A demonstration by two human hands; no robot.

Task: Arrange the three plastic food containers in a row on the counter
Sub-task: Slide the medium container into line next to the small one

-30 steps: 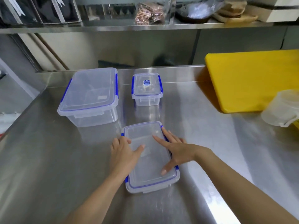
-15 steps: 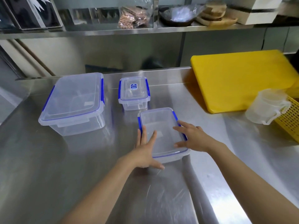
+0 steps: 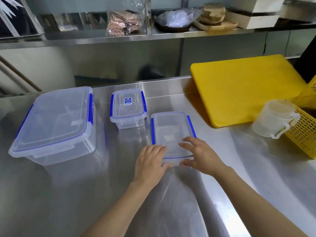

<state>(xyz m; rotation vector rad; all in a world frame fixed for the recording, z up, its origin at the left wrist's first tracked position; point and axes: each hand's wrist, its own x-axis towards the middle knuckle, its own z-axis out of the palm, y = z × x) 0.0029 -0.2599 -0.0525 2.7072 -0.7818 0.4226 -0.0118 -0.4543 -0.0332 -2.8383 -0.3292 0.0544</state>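
Sliding step in hand: flat box (image 3: 172,132) is gripped at its near end by both hands. Left hand (image 3: 150,164) is set on near-left corner, fingers together on lid, thumb hooked under rim. Right hand (image 3: 201,156) is on near-right, fingers spread over lid, thumb at near wall. Box sits mid counter (image 3: 68,194), just right of small box (image 3: 128,108) but nearer front edge; big box (image 3: 54,124) is at back-left. Row judged nearly done. Next move: box to be pushed toward back edge, squared w/ small box, then let go.
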